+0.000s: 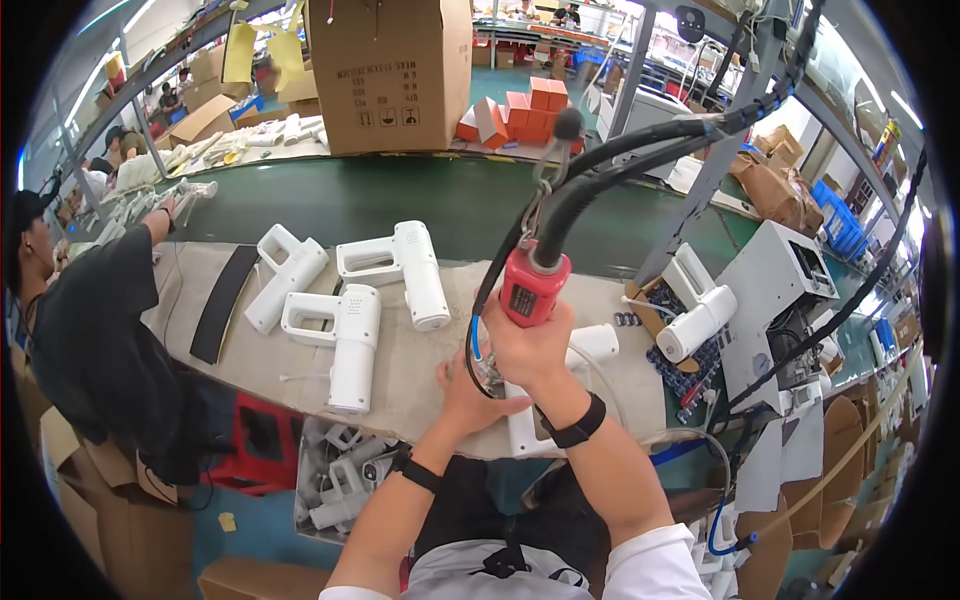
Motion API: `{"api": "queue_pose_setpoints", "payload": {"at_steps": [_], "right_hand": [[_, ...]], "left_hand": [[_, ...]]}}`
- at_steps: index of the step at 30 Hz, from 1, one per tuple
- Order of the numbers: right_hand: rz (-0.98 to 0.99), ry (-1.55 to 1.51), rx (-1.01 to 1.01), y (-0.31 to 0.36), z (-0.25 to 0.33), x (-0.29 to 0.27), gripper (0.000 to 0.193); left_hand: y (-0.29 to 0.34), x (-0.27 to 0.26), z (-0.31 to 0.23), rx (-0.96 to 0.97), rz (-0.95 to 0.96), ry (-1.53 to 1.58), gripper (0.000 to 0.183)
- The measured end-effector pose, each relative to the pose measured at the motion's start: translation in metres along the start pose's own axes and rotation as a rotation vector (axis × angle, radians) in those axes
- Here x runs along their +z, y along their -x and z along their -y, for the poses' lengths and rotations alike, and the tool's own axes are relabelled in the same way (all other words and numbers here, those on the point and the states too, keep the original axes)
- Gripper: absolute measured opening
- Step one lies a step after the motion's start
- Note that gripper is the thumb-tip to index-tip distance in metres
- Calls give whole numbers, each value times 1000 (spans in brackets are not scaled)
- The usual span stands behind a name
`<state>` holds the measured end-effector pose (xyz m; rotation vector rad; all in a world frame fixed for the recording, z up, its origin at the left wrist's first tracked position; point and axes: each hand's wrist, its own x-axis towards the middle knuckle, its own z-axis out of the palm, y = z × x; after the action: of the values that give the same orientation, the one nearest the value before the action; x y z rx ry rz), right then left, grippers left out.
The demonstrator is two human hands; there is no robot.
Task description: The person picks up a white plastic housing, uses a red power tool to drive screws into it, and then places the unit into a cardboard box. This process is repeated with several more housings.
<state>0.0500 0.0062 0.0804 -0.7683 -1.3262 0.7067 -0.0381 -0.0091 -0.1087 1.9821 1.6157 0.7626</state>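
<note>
My right hand (535,350) is wrapped round a red-topped power screwdriver (537,290), which hangs from a chain and thick black cables. The driver points down; its tip is hidden behind my hand. Below it, my left hand (468,400) grips a white gun-shaped housing (522,436) lying on the bench mat. My hands cover most of that housing. Three similar white gun-shaped housings (355,345), (415,275), (287,277) lie to the left, and another (690,310) rests at the right.
A dark strip (223,305) lies on the mat (270,370). Beyond runs a green conveyor belt (330,190) with a large carton (385,80). A metal machine (775,300) stands right. A crate of white parts (345,480) sits below. A co-worker (110,310) works at the left.
</note>
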Motion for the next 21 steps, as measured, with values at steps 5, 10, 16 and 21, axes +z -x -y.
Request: {"api": "queue_pose_setpoints", "payload": {"at_steps": [5, 10, 16, 21], "right_hand": [[-82, 11, 12, -4, 1, -14, 3], [-108, -137, 35, -17, 49, -27, 1], [-112, -88, 104, -13, 27, -26, 5], [-50, -50, 202, -1, 8, -25, 8]], "left_hand": [[1, -4, -14, 8, -13, -9, 108], [5, -16, -19, -49, -38, 61, 110], [6, -28, -33, -81, -22, 51, 109], [9, -14, -27, -27, -10, -27, 107]]}}
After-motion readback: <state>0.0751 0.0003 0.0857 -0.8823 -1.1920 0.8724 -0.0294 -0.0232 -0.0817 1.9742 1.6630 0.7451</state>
